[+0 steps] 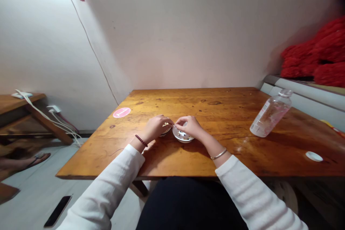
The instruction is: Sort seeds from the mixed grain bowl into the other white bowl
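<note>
Table top (242,115), centre of frame: varnished wood, glossy, lightly worn. Small dish (181,138), centre: white, smooth, glazed (ceramic by appearance). Bottle (271,114), right of frame: clear, smooth plastic. Sleeve (253,194), lower right: matt white cloth. Bangle (219,154): polished metal.

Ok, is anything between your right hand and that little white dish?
Nothing visible stands in the way: your right hand is right over the white dish, with nothing between them.
</note>
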`<state>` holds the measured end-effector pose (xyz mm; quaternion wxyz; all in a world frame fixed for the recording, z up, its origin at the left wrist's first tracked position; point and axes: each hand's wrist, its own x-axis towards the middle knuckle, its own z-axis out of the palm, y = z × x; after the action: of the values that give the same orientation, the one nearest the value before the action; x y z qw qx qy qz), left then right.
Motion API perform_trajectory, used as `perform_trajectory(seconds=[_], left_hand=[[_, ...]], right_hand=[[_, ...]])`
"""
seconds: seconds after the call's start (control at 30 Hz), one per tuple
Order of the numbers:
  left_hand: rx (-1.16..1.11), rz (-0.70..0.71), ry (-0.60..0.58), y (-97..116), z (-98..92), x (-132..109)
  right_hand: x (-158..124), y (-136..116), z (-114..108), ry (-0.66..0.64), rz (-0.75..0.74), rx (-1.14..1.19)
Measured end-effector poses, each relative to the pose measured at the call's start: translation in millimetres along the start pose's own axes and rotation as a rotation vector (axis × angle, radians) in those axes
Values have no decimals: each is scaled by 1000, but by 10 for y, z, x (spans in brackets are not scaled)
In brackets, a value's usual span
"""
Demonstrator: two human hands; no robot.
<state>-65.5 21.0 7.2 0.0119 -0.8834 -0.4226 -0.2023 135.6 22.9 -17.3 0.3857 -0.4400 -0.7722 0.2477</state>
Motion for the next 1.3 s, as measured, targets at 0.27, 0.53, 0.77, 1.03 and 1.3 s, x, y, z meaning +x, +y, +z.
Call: perform_trajectory(seconds=[0.27,0.53,0.77,1.03,1.3], left_hand=[[4,-36,0,11,-9,20],[18,-49,17,10,-25,16],[36,-98,26,29,-24,18],[-8,-122,78,35,-14,17],[-140,-82,124,27,-11,28]], right_hand=[[15,40,6,0,33,25],[41,69,33,-10,84,181],[76,28,-5,27,144,538],[95,26,21,63,189,602],[98,70,33,39,140,514]])
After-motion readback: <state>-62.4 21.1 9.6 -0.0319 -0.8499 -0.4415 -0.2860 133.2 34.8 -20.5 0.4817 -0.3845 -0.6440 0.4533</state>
